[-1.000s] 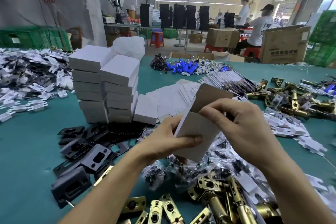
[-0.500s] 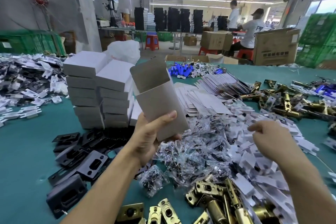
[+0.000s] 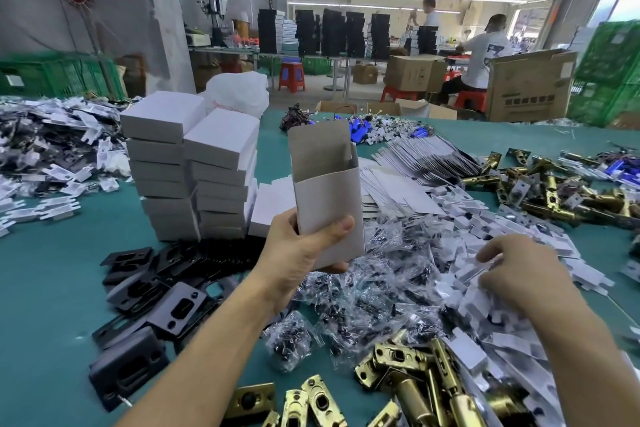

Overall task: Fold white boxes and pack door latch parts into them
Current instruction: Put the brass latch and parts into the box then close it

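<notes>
Cardboard stands upright at the centre of the frame: a folded white box [image 3: 329, 204], top open and lid flap raised at the back. The left hand [image 3: 298, 250] grips it low down, thumb across the front face and fingers wrapped behind, holding it above the green bench [image 3: 41, 270].

At the right of the frame the right hand [image 3: 519, 270] reaches down into a heap of white card pieces [image 3: 481, 305]. Its fingers are bent into the heap, but I cannot tell whether they have hold of anything.

Between the 2 hands, and lower, lies a spread of clear screw bags [image 3: 363, 291]. Brass latches [image 3: 415, 381] are piled along the bottom edge, and more lie at the right edge. Black strike plates [image 3: 166, 291] are scattered at lower left.

Behind the plates, left of the held box, closed white boxes stand in 2 stacks [image 3: 194, 166] side by side. Flat box blanks [image 3: 401, 191] fan out behind the held box to the right, lying on the bench.
</notes>
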Motion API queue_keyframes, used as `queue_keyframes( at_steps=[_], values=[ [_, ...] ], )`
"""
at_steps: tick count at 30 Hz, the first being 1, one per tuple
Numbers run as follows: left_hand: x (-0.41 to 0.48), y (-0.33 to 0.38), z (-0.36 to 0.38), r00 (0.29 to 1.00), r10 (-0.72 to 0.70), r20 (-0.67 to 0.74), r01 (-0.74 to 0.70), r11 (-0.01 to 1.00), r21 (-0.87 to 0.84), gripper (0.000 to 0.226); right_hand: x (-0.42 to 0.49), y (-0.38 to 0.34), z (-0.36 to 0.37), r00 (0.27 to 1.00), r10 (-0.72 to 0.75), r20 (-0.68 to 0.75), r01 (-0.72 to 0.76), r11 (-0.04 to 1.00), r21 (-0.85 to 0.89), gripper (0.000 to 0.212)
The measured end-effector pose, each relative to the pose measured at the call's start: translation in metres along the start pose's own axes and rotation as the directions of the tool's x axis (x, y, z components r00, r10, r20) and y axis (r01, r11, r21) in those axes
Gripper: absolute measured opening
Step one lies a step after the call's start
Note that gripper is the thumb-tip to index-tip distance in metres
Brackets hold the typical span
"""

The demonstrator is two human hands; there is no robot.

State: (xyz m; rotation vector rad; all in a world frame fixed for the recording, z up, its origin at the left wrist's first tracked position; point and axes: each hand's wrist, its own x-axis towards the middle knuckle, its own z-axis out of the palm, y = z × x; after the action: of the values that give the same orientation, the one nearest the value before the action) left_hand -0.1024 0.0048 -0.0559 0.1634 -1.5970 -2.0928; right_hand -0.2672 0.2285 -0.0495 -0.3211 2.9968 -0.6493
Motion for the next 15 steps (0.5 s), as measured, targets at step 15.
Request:
queue_keyframes(
  at_steps=[15],
  values=[
    [0.002,-0.011,-0.004,0.999,-0.028,-0.023,0.033,0.975,0.218,0.04,-0.026,-0.027,-0.028,0.861,-0.314,-0.399,0.45,0.836,0.313,0.026]
  ],
)
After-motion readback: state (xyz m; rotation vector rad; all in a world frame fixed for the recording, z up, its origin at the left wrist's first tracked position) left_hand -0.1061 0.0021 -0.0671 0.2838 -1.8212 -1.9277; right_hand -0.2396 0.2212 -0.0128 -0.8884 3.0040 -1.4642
